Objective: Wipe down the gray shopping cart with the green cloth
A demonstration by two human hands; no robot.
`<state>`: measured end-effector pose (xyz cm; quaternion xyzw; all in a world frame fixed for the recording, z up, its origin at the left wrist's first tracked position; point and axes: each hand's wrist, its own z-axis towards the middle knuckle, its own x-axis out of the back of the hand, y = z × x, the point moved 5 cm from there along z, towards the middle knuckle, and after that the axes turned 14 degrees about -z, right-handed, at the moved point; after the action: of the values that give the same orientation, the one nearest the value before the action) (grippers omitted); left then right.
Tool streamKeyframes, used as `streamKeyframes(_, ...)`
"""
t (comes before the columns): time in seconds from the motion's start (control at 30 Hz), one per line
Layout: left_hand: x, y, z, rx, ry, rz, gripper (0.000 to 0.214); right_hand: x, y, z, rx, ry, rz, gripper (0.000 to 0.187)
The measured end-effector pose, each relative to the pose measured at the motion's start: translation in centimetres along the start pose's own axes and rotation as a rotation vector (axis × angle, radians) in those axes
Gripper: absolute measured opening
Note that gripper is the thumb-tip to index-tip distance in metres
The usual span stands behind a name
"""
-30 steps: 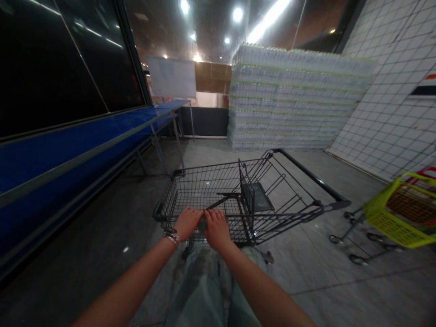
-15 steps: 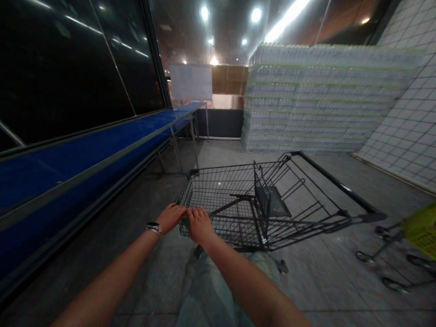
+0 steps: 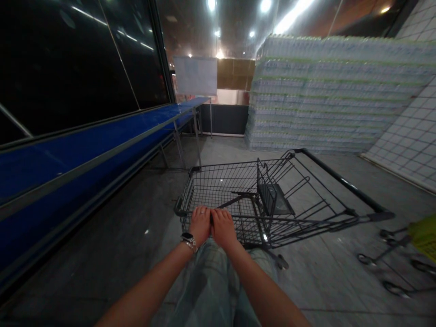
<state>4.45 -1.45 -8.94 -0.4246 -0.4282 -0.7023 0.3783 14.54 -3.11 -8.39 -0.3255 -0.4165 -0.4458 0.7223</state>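
Closed grip by left hand [image 3: 200, 225] and right hand [image 3: 223, 228] on a wire shopping cart [image 3: 218, 186]

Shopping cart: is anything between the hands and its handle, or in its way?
No: the left hand and right hand rest on the handle of the shopping cart. A stack of shrink-wrapped water bottles stands well ahead.

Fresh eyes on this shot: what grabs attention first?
A tall wall of shrink-wrapped bottled water dominates the upper right. Below it, at centre, is a black wire shopping cart, with the left hand and right hand at its near end. A long blue counter runs along dark glass on the left.
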Motion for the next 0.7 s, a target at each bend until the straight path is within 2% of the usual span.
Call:
streamKeyframes(0.17,-2.2,5.9,1.6,-0.041,-0.033,-0.027,0.03,1.8,5.1,-2.8,-0.108,0.057,-0.061,0.042)
streamKeyframes(0.33,-4.1,12.8,3.1,-0.138,-0.106,-0.065,0.034,3.5,11.0,-6.4,-0.181,0.138,-0.15,0.041)
streamKeyframes(0.47,-5.8,18.3,4.0,-0.223,-0.094,-0.088,0.036,4.5,15.8,-9.1,-0.224,0.182,-0.241,0.041)
streamKeyframes(0.6,-7.4,23.3,5.3,-0.295,-0.081,-0.122,0.035,5.8,20.4,-11.3,-0.262,0.196,-0.344,0.041)
streamKeyframes(0.7,-8.2,26.9,6.4,-0.362,-0.126,-0.163,0.033,7.1,23.7,-12.5,-0.341,0.173,-0.419,0.04)
